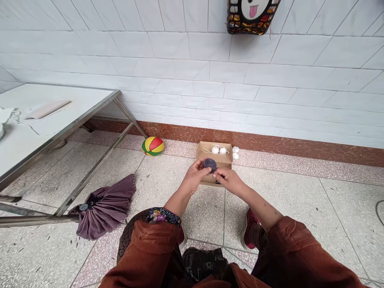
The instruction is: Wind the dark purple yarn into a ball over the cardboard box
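A small ball of dark grey-purple yarn [209, 164] rests in the fingers of my left hand [194, 176], above an open cardboard box. My right hand [230, 180] is closed in a pinch at the ball's lower right edge, apparently on the loose yarn end; the strand itself is too fine to see clearly. Below and beyond my hands, the cardboard box [200, 150] sits on the floor by the wall. Two white yarn balls [215, 149] with loose strands lie in its far part. Something dark shows in the near part, mostly hidden by my right hand.
More white balls [235, 152] lie right of the box. A colourful ball [153, 146] rests near the metal-legged table [90, 94] on the left. A purple folded cloth item [108, 208] lies by the table's leg. A black basket [252, 26] hangs on the wall.
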`<state>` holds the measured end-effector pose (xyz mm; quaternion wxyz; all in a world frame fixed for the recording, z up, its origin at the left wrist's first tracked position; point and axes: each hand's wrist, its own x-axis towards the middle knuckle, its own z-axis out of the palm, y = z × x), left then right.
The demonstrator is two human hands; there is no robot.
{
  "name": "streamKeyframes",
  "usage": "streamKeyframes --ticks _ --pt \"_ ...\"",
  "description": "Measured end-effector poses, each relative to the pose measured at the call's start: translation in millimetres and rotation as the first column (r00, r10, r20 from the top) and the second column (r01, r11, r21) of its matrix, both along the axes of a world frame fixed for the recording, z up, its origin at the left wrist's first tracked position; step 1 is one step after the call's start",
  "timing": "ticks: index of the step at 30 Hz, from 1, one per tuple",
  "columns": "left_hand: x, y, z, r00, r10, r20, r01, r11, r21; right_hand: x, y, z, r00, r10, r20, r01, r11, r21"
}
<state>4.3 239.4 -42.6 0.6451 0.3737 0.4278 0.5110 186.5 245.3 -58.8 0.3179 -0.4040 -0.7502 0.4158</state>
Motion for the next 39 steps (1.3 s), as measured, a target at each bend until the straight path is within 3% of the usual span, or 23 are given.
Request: streamKeyframes --ticks 3,8,12,14,16,20,23,25,29,34,36,39 --pt "-2.6 3.1 -3.1 0.977 0.085 -0.197 -0.086 0.996 0.003 2.4 -7.5 15.9 0.995 0.070 -0.064 -0.073 0.997 -0.038" --pt "-3.6 -2.1 -6.1 0.911 -0.076 -0.406 0.083 0.997 0.001 12.4 1.0 32.0 0.976 -0.025 -0.217 0.012 0.998 -0.062" --pt "-3.0 -10.5 -1.9 0.911 -0.338 -0.237 0.353 0.935 0.023 16.1 15.9 24.1 0.966 -0.159 -0.202 0.163 0.987 0.006" --pt "-2.5 -13.0 2.0 0.914 -0.397 -0.088 0.403 0.911 0.081 14.6 20.3 15.1 0.972 -0.188 -0.143 0.193 0.981 0.023" --pt "-1.7 -12.7 4.5 0.935 -0.353 0.032 0.348 0.930 0.115 10.8 20.5 5.9 0.981 -0.183 -0.070 0.184 0.983 0.009" --pt "-0.5 -4.0 -0.7 0.991 -0.083 0.103 0.079 0.996 0.048 1.6 8.5 0.0 0.994 -0.104 0.019 0.104 0.994 0.021" --pt "-1.8 3.0 -9.6 0.997 0.075 -0.026 -0.075 0.997 -0.013 -0.3 -3.8 11.0 0.999 0.037 0.000 -0.037 0.999 0.022" --pt "-3.1 3.9 -13.8 0.984 0.084 -0.155 -0.086 0.996 -0.003 2.1 -8.1 21.5 0.994 0.084 -0.067 -0.084 0.996 -0.008" --pt "-2.9 -4.0 -13.6 0.950 -0.121 -0.287 0.146 0.987 0.067 11.4 -2.0 34.1 0.971 -0.014 -0.239 0.001 0.999 -0.052" --pt "2.1 -17.8 -3.0 0.887 -0.414 -0.206 0.441 0.891 0.106 17.9 15.4 23.6 0.963 -0.145 -0.229 0.144 0.989 -0.020" --pt "3.6 -21.1 1.5 0.884 -0.454 -0.113 0.466 0.874 0.139 16.8 18.5 14.2 0.973 -0.152 -0.175 0.148 0.988 -0.035" --pt "3.9 -22.8 5.7 0.910 -0.412 0.040 0.399 0.900 0.177 12.6 18.0 0.0 0.989 -0.132 -0.071 0.127 0.989 -0.070"
